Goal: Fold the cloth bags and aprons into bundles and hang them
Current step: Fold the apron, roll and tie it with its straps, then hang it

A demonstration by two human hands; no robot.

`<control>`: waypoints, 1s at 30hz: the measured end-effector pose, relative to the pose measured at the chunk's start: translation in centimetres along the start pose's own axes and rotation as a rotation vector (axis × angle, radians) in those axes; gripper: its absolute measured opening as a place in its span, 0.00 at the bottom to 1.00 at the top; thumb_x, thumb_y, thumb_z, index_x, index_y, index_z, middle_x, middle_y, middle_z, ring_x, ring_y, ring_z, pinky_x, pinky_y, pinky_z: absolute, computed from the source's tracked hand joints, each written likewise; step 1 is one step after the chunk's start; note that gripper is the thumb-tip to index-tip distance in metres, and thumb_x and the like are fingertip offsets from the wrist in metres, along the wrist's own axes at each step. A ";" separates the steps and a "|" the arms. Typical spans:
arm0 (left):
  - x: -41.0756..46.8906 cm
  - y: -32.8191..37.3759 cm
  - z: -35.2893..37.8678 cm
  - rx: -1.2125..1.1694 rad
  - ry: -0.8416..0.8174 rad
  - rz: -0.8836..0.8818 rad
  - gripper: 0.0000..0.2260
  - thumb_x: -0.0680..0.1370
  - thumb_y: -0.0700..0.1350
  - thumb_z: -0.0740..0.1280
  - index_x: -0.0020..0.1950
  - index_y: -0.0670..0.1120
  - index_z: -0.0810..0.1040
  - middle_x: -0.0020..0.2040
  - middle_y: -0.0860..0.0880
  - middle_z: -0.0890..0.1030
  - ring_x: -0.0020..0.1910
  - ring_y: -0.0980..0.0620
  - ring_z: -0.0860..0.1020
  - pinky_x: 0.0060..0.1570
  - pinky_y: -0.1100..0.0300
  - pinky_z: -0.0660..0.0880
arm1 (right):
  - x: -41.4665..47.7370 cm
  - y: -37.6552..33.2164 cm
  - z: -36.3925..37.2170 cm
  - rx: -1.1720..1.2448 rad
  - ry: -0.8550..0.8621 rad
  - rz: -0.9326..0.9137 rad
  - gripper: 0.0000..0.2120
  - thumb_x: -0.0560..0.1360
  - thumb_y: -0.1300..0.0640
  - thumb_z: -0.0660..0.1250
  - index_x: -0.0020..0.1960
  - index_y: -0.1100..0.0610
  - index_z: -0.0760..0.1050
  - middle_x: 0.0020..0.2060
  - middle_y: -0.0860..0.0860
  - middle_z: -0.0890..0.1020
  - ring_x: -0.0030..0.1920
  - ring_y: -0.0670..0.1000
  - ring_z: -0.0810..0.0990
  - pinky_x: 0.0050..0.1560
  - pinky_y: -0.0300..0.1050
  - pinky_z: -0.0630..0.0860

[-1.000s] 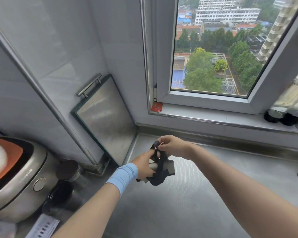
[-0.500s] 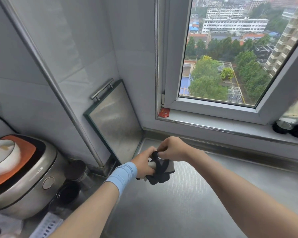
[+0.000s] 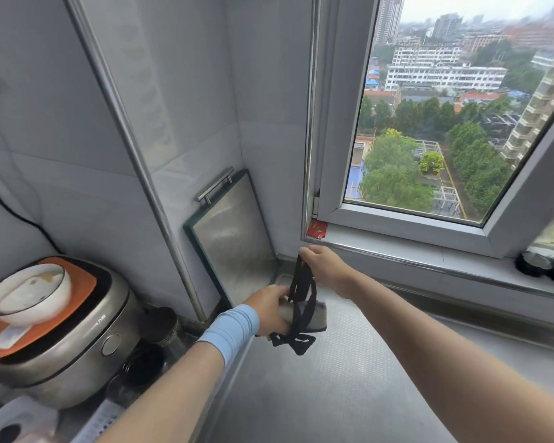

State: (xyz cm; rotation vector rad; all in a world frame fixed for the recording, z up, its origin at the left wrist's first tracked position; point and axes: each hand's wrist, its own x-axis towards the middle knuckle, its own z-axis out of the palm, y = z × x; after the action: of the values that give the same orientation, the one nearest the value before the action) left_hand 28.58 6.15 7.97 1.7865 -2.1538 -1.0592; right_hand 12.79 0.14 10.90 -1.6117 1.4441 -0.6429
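A small grey cloth bundle is held above the steel counter, tied round with black straps. My left hand, with a light blue wristband, grips the bundle's left end. My right hand is closed on the top of the black strap loop and holds it taut above the bundle. Loose strap ends in a knot dangle below the bundle.
A steel counter runs under the window sill. A metal board with a handle leans in the corner. At left stand a rice cooker with a white bowl on it, and dark jars.
My right hand has lifted away from the bundle, drawing the black strap loop upward and taut. The view has tilted up and the bundle now hangs from the straps beside my left hand.
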 end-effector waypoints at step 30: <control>1.5 3.3 -12.6 -1.032 0.120 -0.036 0.15 0.72 0.59 0.67 0.56 0.56 0.78 0.62 0.43 0.79 0.59 0.40 0.78 0.52 0.45 0.79 | 3.4 -9.7 -5.2 -0.227 0.119 -0.084 0.13 0.80 0.47 0.60 0.55 0.56 0.66 0.45 0.54 0.77 0.44 0.55 0.78 0.49 0.55 0.79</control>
State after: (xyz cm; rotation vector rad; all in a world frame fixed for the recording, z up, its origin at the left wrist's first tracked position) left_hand 32.15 -0.28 18.76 1.3005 -1.1020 -1.5926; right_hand 14.29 -4.80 21.17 -1.8440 1.5894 -0.6503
